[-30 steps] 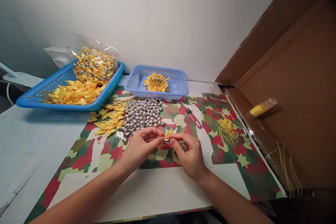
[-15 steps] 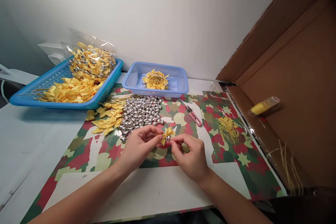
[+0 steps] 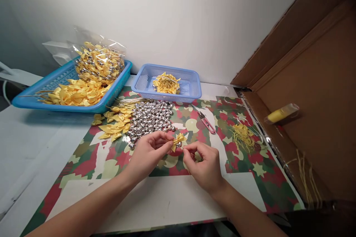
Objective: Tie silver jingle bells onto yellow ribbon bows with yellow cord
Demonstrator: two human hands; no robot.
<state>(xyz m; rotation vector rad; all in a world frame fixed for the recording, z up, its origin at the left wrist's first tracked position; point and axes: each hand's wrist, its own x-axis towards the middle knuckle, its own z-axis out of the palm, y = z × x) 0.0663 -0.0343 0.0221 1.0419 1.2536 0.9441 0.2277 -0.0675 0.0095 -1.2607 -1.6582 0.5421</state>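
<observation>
My left hand (image 3: pixel 148 152) pinches a small yellow ribbon bow (image 3: pixel 178 140) between thumb and fingers, just above the patterned paper (image 3: pixel 244 163). A small silver bell (image 3: pixel 178 144) hangs right under the bow. My right hand (image 3: pixel 204 166) is closed in a pinch beside the bell, apparently on a thin thread that is too fine to make out. Just beyond my hands lies a heap of silver bells (image 3: pixel 151 118), with loose yellow bows (image 3: pixel 115 122) to its left.
A large blue tray (image 3: pixel 30 100) at the back left holds yellow bows and a clear bag of finished pieces. A small blue basket (image 3: pixel 191 87) holds yellow thread. Pink snips (image 3: pixel 205 121), thread scraps (image 3: pixel 243 135), a yellow spool (image 3: pixel 280 114) and cardboard (image 3: pixel 319 100) are on the right.
The bow has turned up and spread out in my left fingers. My right hand has drawn slightly back and down from it. The view has shifted a little.
</observation>
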